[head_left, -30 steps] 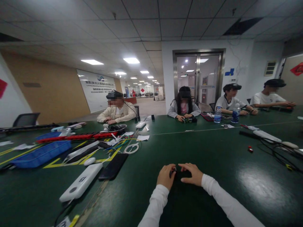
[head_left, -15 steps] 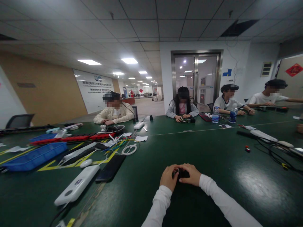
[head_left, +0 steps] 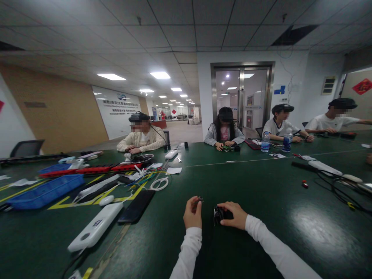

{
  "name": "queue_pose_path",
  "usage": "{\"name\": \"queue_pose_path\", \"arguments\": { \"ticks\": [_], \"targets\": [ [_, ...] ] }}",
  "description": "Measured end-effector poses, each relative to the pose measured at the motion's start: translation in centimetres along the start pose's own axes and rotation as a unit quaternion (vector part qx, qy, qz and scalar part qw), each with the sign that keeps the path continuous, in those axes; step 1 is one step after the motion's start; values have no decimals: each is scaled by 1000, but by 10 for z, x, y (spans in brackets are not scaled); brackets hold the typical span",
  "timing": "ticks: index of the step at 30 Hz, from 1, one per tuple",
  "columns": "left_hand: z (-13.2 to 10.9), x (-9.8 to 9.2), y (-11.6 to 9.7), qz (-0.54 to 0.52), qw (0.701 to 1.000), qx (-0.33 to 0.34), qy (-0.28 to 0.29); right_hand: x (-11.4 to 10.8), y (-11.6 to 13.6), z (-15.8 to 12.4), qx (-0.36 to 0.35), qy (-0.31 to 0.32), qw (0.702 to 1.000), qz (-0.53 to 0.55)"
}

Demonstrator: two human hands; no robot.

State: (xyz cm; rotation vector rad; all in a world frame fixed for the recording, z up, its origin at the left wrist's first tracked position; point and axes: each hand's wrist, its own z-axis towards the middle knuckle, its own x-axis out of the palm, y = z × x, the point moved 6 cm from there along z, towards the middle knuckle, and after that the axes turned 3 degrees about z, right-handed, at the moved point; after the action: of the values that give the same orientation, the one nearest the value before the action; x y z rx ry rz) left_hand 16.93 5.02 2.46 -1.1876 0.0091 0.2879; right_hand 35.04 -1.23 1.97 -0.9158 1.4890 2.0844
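Note:
Between the thumb and fingers of my left hand (head_left: 193, 214) is a small dark piece (head_left: 200, 199) with a metallic glint; its kind is too small to make out. My right hand (head_left: 235, 216) is closed around a black box-like device (head_left: 218, 215) resting at the table surface. The device's left side shows bright metallic or clear edges, while its right part is hidden by my fingers. A gap of bare green table lies between the two hands.
To my left lie a black phone (head_left: 136, 207), a white power bank (head_left: 95, 227) and a blue tray (head_left: 46, 192). A small red-and-black object (head_left: 304, 184) and black cables (head_left: 334, 182) are at the right. Several people sit across the green table (head_left: 203, 178).
My left hand has moved left, away from the black device, with the small dark piece in its fingers. My right hand stays in place on the device.

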Motion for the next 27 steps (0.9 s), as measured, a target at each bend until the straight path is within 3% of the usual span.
{"name": "queue_pose_path", "arguments": {
  "ticks": [3,6,11,16,19,22,27],
  "targets": [
    [-4,10,0,-5,998,33,53,4,-4,3,0,-2,1000,-9],
    [-15,24,-8,15,987,109,118,8,-9,6,-14,-14,1000,-20],
    [-36,47,-21,98,943,220,231,12,-17,11,-31,-22,999,-27],
    [-40,54,-21,179,911,243,283,13,-20,11,-28,-24,999,-3],
    [-31,45,-16,209,912,222,273,11,-17,8,-16,-18,1000,11],
    [-12,24,-8,243,918,197,245,6,-8,2,-15,-13,1000,24],
    [34,-42,22,317,925,146,154,0,1,-6,7,11,999,46]
  ]
}}
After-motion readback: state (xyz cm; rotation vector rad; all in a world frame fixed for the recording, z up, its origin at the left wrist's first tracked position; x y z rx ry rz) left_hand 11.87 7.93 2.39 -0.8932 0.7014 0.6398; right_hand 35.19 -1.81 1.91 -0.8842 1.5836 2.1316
